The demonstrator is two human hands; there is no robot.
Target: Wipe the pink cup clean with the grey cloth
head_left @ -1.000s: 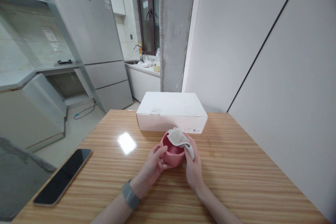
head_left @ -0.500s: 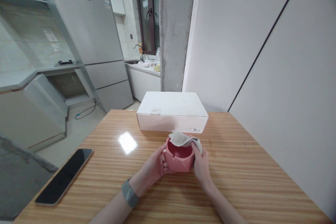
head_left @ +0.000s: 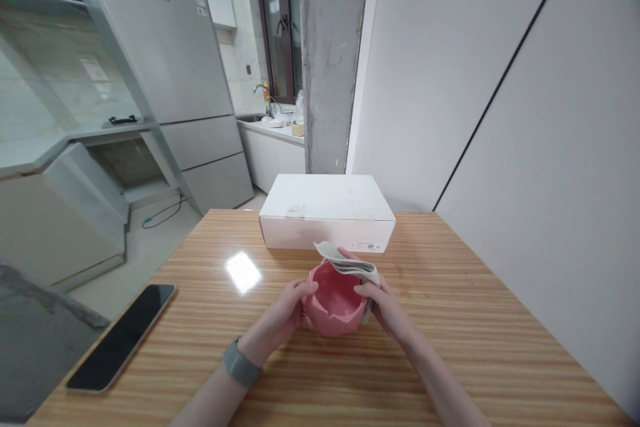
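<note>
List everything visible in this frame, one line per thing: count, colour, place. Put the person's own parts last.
pink bowl: 1, pink, on the table's middle, between both hands
cloth: 1, beige, over the bowl's far right rim
white box: 1, white, closed, behind the bowl
phone: 1, black, face up, table's left edge
table: 1, striped wood
fridge: 1, silver, back left
pillar: 1, grey concrete, behind the box
wristband: 1, grey, left wrist
left hand: grip on the bowl's left side
right hand: grip on the cloth
</note>
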